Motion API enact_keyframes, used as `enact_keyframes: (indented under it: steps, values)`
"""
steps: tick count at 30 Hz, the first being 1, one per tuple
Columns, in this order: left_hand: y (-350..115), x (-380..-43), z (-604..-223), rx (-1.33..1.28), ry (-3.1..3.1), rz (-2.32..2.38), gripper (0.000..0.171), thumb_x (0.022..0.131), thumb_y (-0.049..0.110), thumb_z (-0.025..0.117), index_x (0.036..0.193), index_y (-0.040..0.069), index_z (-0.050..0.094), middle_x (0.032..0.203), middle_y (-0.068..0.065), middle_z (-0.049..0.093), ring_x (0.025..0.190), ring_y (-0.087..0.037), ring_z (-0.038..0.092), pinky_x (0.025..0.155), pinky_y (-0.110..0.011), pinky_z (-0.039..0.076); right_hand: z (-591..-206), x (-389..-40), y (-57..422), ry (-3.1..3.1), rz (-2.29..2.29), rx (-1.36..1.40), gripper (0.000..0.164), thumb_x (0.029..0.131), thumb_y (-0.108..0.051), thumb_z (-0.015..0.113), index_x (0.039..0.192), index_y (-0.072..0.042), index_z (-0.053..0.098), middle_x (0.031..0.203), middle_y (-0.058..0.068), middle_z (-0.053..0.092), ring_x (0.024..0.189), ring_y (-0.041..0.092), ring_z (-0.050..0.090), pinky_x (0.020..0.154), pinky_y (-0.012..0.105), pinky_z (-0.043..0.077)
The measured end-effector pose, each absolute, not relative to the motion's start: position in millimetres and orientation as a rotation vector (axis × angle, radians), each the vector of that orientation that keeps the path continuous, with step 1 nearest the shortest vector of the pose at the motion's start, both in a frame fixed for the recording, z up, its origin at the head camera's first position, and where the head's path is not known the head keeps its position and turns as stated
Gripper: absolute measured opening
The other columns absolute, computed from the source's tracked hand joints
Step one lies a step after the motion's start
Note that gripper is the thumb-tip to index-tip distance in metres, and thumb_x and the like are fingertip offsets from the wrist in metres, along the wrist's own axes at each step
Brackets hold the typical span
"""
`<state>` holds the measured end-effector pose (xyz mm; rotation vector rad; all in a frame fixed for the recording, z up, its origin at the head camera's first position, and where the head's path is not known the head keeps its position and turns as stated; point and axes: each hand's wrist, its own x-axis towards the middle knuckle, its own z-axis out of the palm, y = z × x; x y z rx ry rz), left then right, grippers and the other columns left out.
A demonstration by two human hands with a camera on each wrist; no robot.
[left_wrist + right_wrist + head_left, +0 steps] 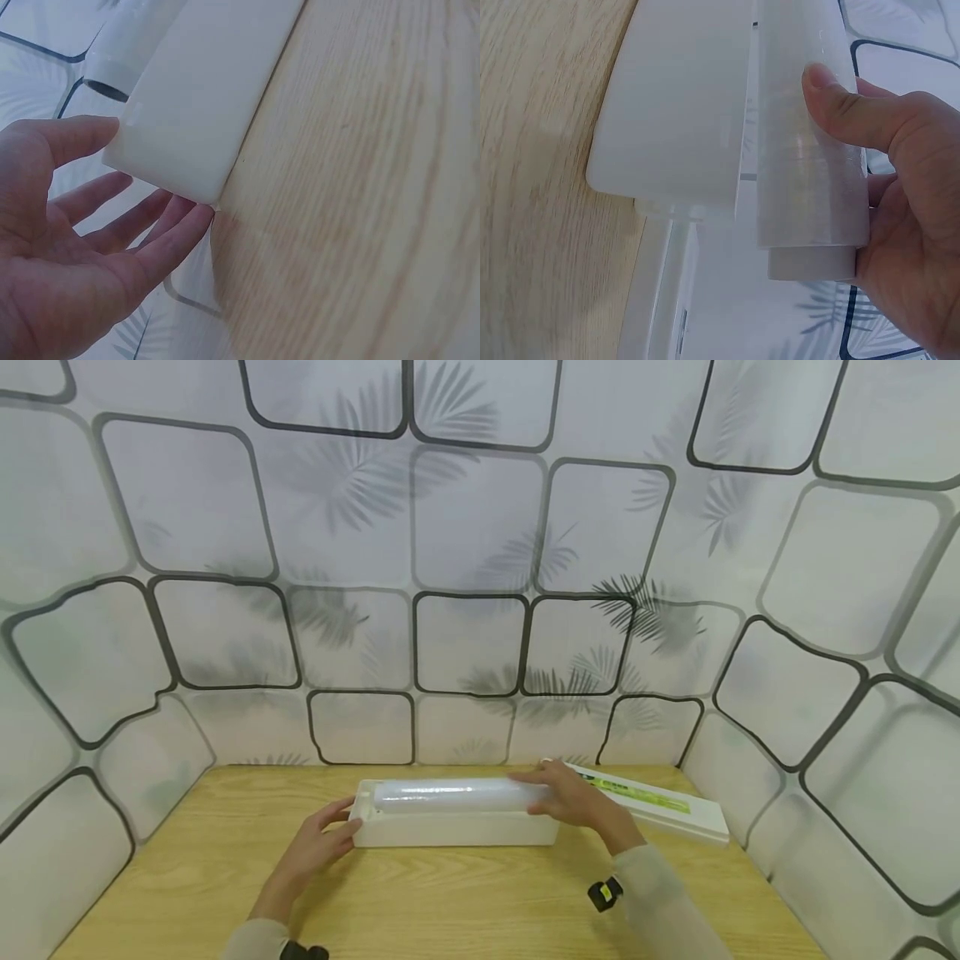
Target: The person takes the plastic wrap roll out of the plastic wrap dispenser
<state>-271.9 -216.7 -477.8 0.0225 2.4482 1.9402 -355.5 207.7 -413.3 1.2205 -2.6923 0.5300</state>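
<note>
A clear plastic wrap roll (450, 795) runs lengthwise over a long white dispenser box (457, 832) on the table. My right hand (567, 795) grips the roll's right end, thumb across its side and fingers behind. In the right wrist view, a narrow core (812, 263) sticks out of that end, and a gap shows between roll and box. My left hand (322, 839) holds the box's left end, with thumb at the top edge and fingertips (201, 216) along the end down to the lower corner. Much of the box's inside is hidden under the roll.
Behind my right hand, a long white lid (675, 810) with a green-yellow label lies slanted on the wooden table (450, 902). Patterned cloth walls (465, 643) stand close along the table's back and sides.
</note>
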Motion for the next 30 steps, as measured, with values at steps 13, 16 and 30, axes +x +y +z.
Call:
enact_keyframes:
  steps: [13,16,30]
  values:
    - [-216,-273,-479,-0.003,2.445,1.936,0.058,0.104,0.016,0.062,0.154,-0.004,0.040,0.144,-0.033,0.048,0.113,-0.026,0.066,0.092,-0.030,0.062,-412,-340,221,-2.676,0.670,1.253,0.058,0.088,-0.018,0.080,0.143,-0.010,0.062,0.114,0.009,0.071,0.098,0.019,0.060,0.081,0.030,0.052]
    - [-216,-272,-477,0.002,2.441,1.938,0.059,0.104,0.017,0.062,0.154,-0.004,0.039,0.145,-0.033,0.048,0.116,-0.027,0.065,0.094,-0.032,0.062,-411,-336,224,-2.700,0.678,1.235,0.058,0.089,-0.019,0.080,0.144,-0.012,0.062,0.112,0.006,0.070,0.097,0.016,0.058,0.081,0.029,0.050]
    - [-215,-274,-478,0.006,2.456,1.926,0.057,0.105,0.015,0.060,0.154,-0.006,0.039,0.144,-0.034,0.049,0.115,-0.027,0.065,0.095,-0.035,0.062,-413,-318,246,-2.672,0.615,1.214,0.056,0.089,-0.023,0.080,0.141,-0.013,0.064,0.107,0.003,0.068,0.095,0.013,0.057,0.079,0.030,0.053]
